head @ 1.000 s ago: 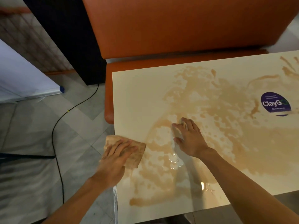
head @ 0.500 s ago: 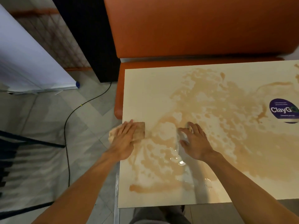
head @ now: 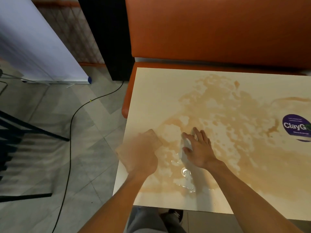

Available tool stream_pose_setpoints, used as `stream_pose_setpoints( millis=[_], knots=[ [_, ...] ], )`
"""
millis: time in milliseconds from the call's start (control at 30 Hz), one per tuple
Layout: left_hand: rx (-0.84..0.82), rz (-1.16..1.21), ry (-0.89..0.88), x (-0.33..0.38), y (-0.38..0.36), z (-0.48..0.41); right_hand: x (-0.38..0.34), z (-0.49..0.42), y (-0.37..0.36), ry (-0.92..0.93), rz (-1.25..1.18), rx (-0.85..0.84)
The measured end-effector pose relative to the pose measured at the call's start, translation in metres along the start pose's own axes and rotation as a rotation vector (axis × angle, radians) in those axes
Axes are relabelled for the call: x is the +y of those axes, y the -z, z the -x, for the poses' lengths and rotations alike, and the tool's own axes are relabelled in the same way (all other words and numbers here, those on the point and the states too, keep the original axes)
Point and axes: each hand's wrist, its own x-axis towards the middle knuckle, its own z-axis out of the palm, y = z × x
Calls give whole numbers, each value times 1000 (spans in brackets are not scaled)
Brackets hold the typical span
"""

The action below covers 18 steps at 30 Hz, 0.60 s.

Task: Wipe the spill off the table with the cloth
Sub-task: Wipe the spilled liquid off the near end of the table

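Note:
A wide brown spill (head: pixel 235 125) covers much of the cream table (head: pixel 151 91). My left hand (head: pixel 141 158) lies on top of a tan cloth (head: pixel 152 134) at the table's left edge and presses it onto the spill's left fringe; both are blurred by motion. My right hand (head: pixel 198 152) rests flat on the wet table just right of the cloth, fingers spread. Most of the cloth is hidden under my left hand.
A purple round sticker (head: pixel 296 126) sits at the table's right. An orange bench (head: pixel 210 31) runs behind the table. On the tiled floor to the left lie a black cable (head: pixel 72 118), a white banner stand (head: pixel 42 52) and dark metal legs (head: pixel 33 130).
My left hand slid the cloth away from me along the table's left edge and onto the spill's fringe, and is now blurred. My right hand stayed in place.

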Motion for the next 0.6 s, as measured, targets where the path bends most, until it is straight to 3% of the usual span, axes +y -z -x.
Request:
stream_pose_setpoints(
  millis=[367, 500, 600],
  knots=[
    [-86, 173, 9, 45, -15, 29, 6, -3, -5, 11, -16, -6],
    [-145, 536, -52, 20, 27, 12, 8, -2, -5, 18, -29, -9],
    [-38, 658, -74, 5, 78, -12, 8, -3, -4, 28, -41, 1]
  ],
)
